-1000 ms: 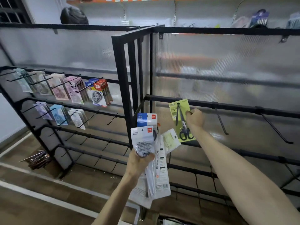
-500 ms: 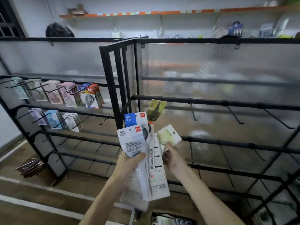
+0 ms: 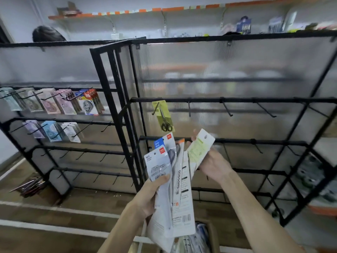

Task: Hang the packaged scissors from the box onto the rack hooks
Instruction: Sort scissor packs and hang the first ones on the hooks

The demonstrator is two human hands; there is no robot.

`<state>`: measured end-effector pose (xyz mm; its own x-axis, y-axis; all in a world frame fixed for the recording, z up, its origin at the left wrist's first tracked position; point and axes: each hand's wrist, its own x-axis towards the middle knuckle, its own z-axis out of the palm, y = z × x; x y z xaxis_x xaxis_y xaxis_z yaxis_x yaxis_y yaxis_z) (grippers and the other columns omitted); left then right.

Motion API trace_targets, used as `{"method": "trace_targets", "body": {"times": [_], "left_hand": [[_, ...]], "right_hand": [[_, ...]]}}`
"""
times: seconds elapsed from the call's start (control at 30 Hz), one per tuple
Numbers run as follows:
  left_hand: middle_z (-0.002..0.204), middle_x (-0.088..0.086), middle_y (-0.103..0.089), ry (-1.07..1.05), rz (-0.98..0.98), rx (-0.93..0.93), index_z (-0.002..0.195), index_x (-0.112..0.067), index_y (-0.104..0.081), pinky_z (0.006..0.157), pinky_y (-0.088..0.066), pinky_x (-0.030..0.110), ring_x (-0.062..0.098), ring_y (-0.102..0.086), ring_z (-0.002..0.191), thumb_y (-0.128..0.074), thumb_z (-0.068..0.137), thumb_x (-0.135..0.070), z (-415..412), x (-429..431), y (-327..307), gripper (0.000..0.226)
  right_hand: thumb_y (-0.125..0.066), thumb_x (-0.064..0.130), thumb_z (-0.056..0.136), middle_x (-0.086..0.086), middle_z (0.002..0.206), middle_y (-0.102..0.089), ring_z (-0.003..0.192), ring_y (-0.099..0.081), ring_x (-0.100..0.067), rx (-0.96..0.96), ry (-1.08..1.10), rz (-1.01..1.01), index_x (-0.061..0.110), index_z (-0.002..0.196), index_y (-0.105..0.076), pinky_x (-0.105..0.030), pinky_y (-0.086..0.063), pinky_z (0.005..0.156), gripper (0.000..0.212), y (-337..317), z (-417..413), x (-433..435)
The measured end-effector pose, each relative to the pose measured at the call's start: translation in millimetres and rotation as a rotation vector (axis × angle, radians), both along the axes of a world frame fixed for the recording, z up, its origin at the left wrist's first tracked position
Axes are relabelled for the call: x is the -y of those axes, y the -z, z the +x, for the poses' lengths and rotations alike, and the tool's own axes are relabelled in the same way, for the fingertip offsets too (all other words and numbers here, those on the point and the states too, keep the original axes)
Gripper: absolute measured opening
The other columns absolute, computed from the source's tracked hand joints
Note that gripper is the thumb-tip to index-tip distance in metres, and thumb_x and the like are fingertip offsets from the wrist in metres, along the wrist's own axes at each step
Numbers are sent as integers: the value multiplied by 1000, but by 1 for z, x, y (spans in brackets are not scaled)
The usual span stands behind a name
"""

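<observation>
My left hand [image 3: 151, 196] grips a fanned stack of packaged scissors [image 3: 179, 194], white and blue cards held upright in front of the rack. My right hand [image 3: 212, 166] holds one white and pale-green scissors pack [image 3: 199, 148] by its lower part, tilted up to the right, beside the stack. One yellow-green scissors pack [image 3: 164, 115] hangs on the leftmost hook of the black rack's upper bar [image 3: 237, 100]. The other hooks [image 3: 227, 109] on that bar are bare. The box [image 3: 202, 236] shows partly at the bottom edge, with more packs inside.
A second black rack [image 3: 60, 121] on the left carries several small packaged items on its top two rows. A frosted panel backs both racks. A wall shelf [image 3: 164, 11] runs above. Loose items lie on the floor at the left [image 3: 31, 185].
My right hand left the yellow-green pack hanging on the hook, came back down to the stack and now holds a white and green pack drawn out to the right. The view shifted upward.
</observation>
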<state>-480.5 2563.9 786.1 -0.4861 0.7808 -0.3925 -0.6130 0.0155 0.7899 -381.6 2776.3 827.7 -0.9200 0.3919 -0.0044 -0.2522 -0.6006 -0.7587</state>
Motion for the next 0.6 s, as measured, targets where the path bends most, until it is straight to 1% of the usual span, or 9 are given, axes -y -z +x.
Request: {"method": "trace_targets", "body": {"times": [0.03,0.07,0.13,0.17,0.27,0.37,0.47,0.53,0.6], "left_hand": [[114,24,-71,-1,-2,-18,123,-1,-66,78,-60,45,35,-73,91,-79,81,-17,2,-1,-2,46],[112,23,-72,-1,4,-33,120,-2,-67,77,-61,45,34,-74,89,-75,87,-16,5,-2,-4,37],[102,19,-75,-35,11,-43,112,-5,-68,71,-63,41,30,-75,81,-64,94,-14,8,-2,-10,21],[99,17,-76,-71,1,-57,110,-6,-68,67,-63,40,29,-75,78,-62,96,-13,6,-1,-12,18],[104,18,-77,-165,-63,-175,113,-4,-69,66,-62,38,30,-76,83,-68,91,-8,-7,6,-12,22],[111,19,-75,-206,-158,-357,114,-3,-71,75,-60,40,32,-75,91,-74,87,-4,-20,18,-5,27],[100,13,-78,-242,-186,-483,107,-2,-71,68,-61,35,25,-77,83,-73,88,0,-23,24,-2,20],[99,10,-79,-269,-186,-526,109,-2,-70,74,-63,39,27,-77,89,-72,87,2,-24,25,-1,22],[101,11,-78,-293,-182,-550,112,0,-69,74,-63,36,29,-76,94,-72,87,4,-30,26,-1,26]], "right_hand": [[-86,21,75,-1,108,-66,101,-63,-21,-4,52,-10,16,131,-61,-41,-46,99,62,7,4,-5],[-83,19,79,-1,102,-63,96,-59,-22,-44,40,-22,16,121,-64,-40,-43,99,46,6,11,-7],[-71,14,89,-1,93,-63,92,-56,-24,-17,80,-36,16,104,-65,-39,-48,94,16,7,19,-15],[-67,12,91,-3,94,-67,94,-61,-25,34,141,-23,16,103,-66,-39,-51,93,12,7,23,-18],[-68,12,90,-9,106,-76,100,-72,-27,180,334,79,14,109,-67,-45,-54,91,19,-3,26,-18],[-74,16,88,-5,103,-77,99,-73,-25,320,441,289,14,103,-68,-48,-55,93,16,-5,18,-13],[-71,24,92,-2,101,-77,99,-73,-23,398,467,416,18,100,-67,-45,-56,91,12,-7,3,-2],[-67,28,95,-1,100,-76,97,-72,-22,418,450,502,19,100,-67,-43,-56,89,10,-9,-11,7],[-65,28,96,2,100,-76,97,-71,-18,429,427,599,18,104,-68,-37,-55,87,13,-12,-27,14]]}}
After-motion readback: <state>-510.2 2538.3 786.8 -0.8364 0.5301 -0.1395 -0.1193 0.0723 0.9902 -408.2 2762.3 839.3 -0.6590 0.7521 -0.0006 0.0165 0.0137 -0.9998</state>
